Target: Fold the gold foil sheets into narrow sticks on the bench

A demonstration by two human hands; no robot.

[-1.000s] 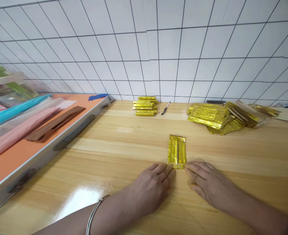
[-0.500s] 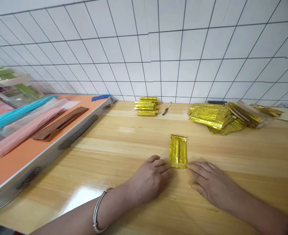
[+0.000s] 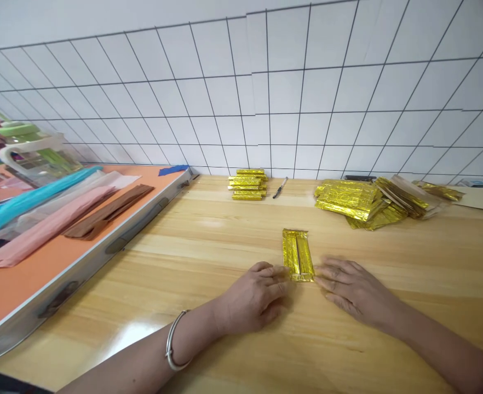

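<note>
A folded sheet of gold foil paper point(image 3: 298, 254) lies on the wooden table, its two long sides turned in to a slit down the middle and a narrow fold along its near end. My left hand point(image 3: 258, 295), with a silver bangle at the wrist, rests at the sheet's lower left corner, fingertips on or beside the edge and fingers loosely bent. At the lower right corner, my right hand point(image 3: 350, 287) lies with its fingers stretched out and slightly blurred. Neither hand grips the paper; whether the right fingertips touch it I cannot tell.
Folded gold foil strips point(image 3: 248, 186) are stacked near the wall, with a pen point(image 3: 280, 187) beside them. A pile of gold foil sheets point(image 3: 346, 198) lies at the back right. On the left, an orange-topped board point(image 3: 114, 210) carries crepe paper rolls point(image 3: 56, 224) and a plastic jug point(image 3: 40, 156).
The near-end fold looks more pressed down, and the sheet has turned slightly. My right hand has shifted up a little and its fingers have spread. The camera view has tilted upward.
</note>
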